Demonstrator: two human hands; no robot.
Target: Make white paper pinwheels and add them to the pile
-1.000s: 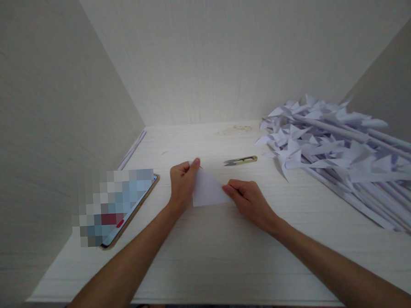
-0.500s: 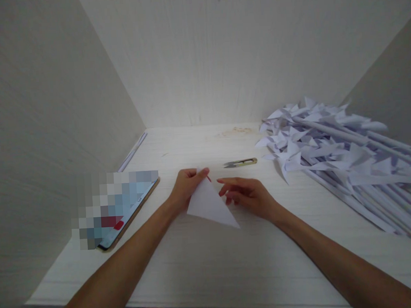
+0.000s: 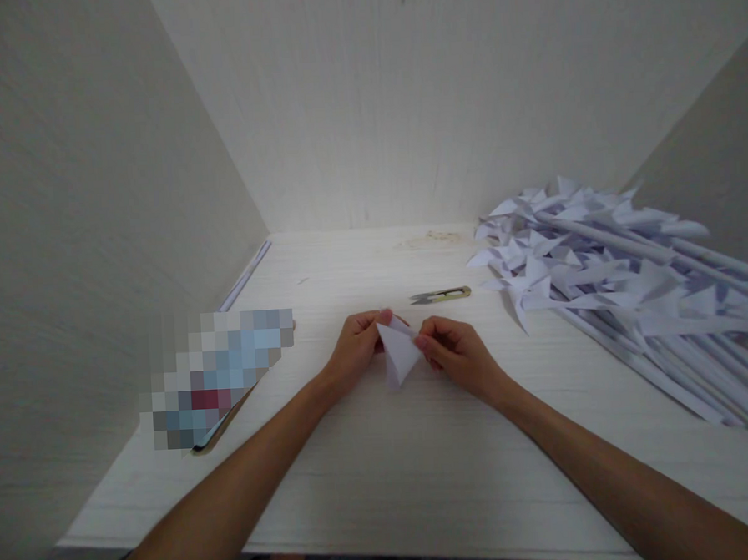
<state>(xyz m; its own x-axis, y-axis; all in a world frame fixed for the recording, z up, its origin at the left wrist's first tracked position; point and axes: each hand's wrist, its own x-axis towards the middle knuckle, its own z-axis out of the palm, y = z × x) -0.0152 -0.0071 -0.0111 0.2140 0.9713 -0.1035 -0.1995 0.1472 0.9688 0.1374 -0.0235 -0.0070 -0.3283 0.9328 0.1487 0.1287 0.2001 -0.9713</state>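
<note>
A small white sheet of paper [image 3: 400, 354], partly folded into a triangular shape, is held just above the table between both hands. My left hand [image 3: 360, 341] pinches its upper left part, thumb on top. At the paper's right side, my right hand [image 3: 453, 349] grips a corner between thumb and bent fingers. Some fingers of both hands are hidden behind the paper. Just beyond the hands lies a pair of thread snips [image 3: 441, 296], its blades pointing left and apart from the fingers.
To the right lies a heap of white paper pinwheels [image 3: 537, 276] on rolled paper sticks [image 3: 685, 364]. A phone [image 3: 231, 417], partly blurred out, rests on the left. Thin white paper strips [image 3: 245, 274] lie along the left wall. Walls enclose the white table [image 3: 372, 489] on three sides.
My right hand has closed on the paper's right corner, where before it was apart from it. The paper is now bent over and looks smaller. My left hand has shifted slightly right.
</note>
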